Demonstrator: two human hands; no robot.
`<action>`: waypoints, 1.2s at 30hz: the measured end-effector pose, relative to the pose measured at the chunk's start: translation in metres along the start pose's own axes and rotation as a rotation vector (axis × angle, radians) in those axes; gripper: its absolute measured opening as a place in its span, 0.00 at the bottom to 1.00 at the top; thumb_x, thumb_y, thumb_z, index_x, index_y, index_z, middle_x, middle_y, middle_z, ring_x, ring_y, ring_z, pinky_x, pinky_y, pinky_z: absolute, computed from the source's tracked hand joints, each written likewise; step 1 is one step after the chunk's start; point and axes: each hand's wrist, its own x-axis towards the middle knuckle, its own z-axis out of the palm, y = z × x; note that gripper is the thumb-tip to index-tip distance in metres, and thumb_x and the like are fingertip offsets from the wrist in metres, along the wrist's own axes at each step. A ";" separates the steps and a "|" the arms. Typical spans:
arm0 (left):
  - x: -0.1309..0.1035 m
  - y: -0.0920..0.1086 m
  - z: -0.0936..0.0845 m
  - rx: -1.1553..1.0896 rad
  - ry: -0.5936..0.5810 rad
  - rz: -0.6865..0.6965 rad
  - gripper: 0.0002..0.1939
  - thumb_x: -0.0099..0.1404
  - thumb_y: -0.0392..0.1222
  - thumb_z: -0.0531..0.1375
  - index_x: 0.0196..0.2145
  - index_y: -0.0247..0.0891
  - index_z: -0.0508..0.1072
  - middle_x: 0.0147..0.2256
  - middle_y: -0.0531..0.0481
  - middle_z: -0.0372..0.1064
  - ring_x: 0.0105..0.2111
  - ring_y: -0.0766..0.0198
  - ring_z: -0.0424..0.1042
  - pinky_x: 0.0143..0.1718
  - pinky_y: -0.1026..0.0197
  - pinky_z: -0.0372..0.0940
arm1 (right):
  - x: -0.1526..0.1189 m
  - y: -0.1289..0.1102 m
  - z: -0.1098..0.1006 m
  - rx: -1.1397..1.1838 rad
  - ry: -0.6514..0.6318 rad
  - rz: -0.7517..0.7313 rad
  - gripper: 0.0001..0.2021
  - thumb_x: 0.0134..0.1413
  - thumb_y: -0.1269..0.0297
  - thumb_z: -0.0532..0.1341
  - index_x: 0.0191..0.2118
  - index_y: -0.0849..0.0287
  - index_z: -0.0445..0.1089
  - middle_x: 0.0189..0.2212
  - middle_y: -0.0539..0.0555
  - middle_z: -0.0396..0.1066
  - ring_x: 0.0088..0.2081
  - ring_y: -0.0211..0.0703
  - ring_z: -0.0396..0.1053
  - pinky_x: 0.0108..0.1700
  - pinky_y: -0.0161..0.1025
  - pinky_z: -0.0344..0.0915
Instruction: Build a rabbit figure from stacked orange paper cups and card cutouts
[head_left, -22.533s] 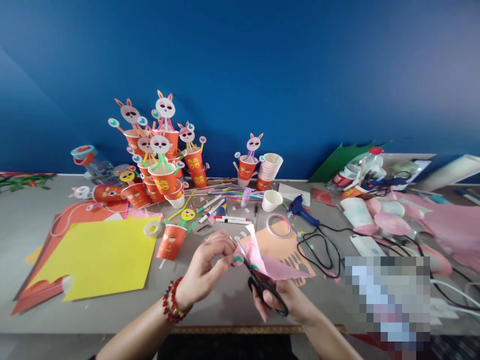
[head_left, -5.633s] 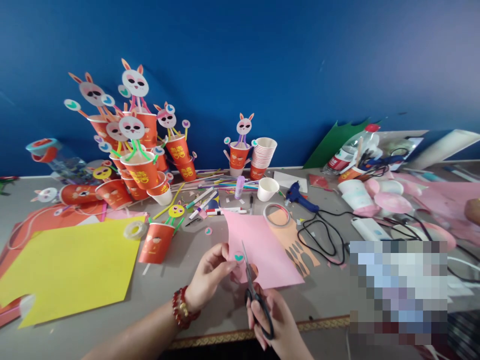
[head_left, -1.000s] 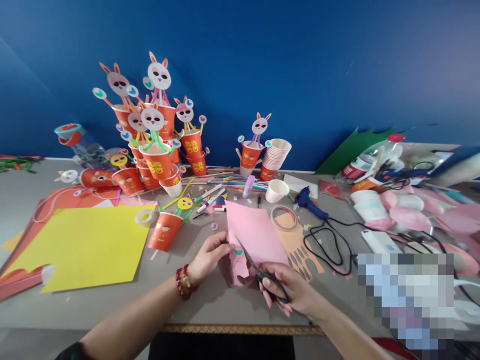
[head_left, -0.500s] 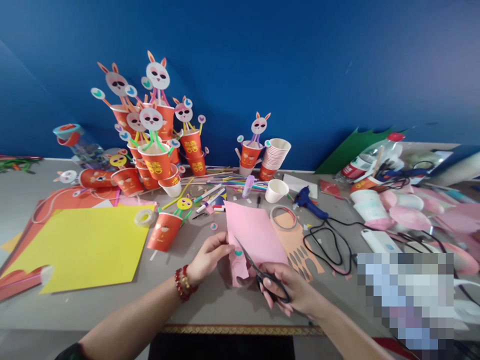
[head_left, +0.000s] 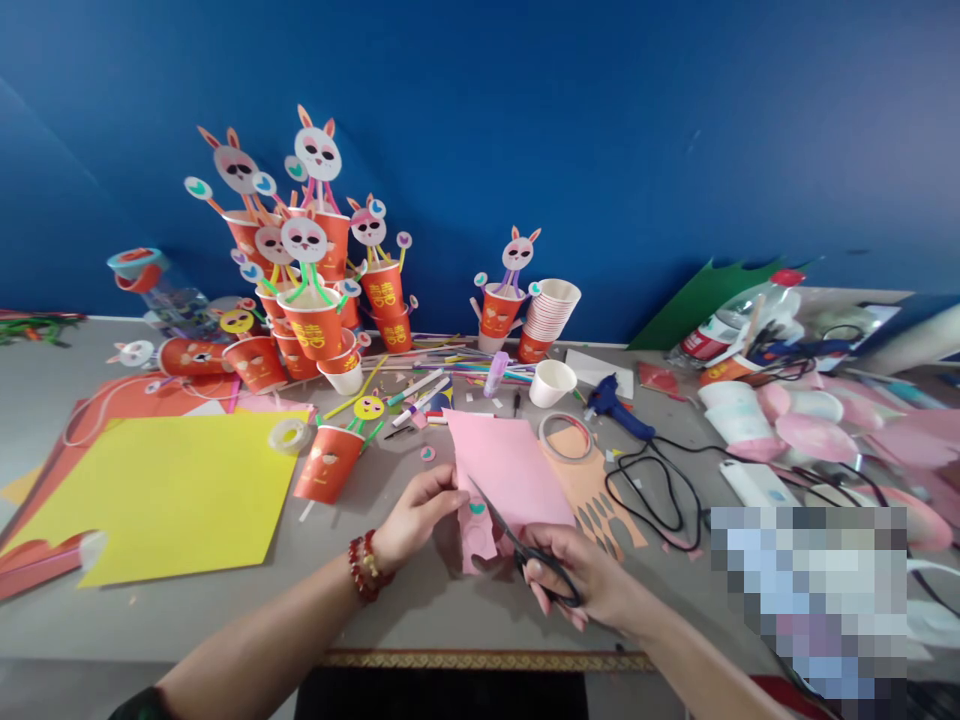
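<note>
My left hand (head_left: 424, 515) pinches the left edge of a sheet of pink paper (head_left: 514, 465) between thumb and fingers. A pair of black-handled scissors (head_left: 551, 575) is gripped in my right hand (head_left: 581, 575), with the fingers through the loops. The blades lie across the pink paper, pointing up and left toward my left fingertips. Beside the blades, a small teal heart (head_left: 477, 508) shows on the paper's cut, ragged strip. Just beyond my left hand, a small round pink piece with a heart (head_left: 427, 454) rests on the table.
Yellow paper (head_left: 195, 490) and an orange cup (head_left: 328, 465) lie to the left. Stacked orange cups with rabbit figures (head_left: 311, 325) stand behind. A blue glue gun (head_left: 621, 408) with a looping black cord, a tape roll (head_left: 566, 437) and a white cup (head_left: 553, 384) are at the right.
Almost nothing differs. The pink sheet's upper part has shifted slightly left and down; both hands keep their holds.
</note>
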 end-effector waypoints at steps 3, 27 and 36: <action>-0.001 0.000 0.000 0.004 0.003 -0.008 0.15 0.57 0.50 0.68 0.28 0.34 0.73 0.26 0.53 0.68 0.27 0.67 0.63 0.30 0.66 0.58 | -0.002 -0.004 -0.001 -0.037 -0.003 0.002 0.32 0.50 0.30 0.60 0.36 0.61 0.64 0.20 0.46 0.69 0.13 0.25 0.55 0.12 0.23 0.53; -0.011 0.026 0.019 -0.077 0.054 0.145 0.13 0.61 0.46 0.67 0.28 0.37 0.68 0.26 0.53 0.66 0.27 0.67 0.63 0.31 0.66 0.60 | -0.012 -0.026 0.010 0.023 0.155 0.000 0.20 0.44 0.50 0.69 0.27 0.57 0.60 0.19 0.44 0.64 0.17 0.29 0.61 0.11 0.22 0.52; -0.010 0.067 0.033 -0.089 0.094 0.221 0.12 0.62 0.45 0.66 0.30 0.37 0.69 0.28 0.53 0.66 0.28 0.67 0.65 0.32 0.66 0.63 | -0.013 -0.057 0.019 0.069 0.162 -0.183 0.31 0.38 0.34 0.69 0.28 0.59 0.62 0.27 0.51 0.68 0.20 0.32 0.66 0.14 0.26 0.57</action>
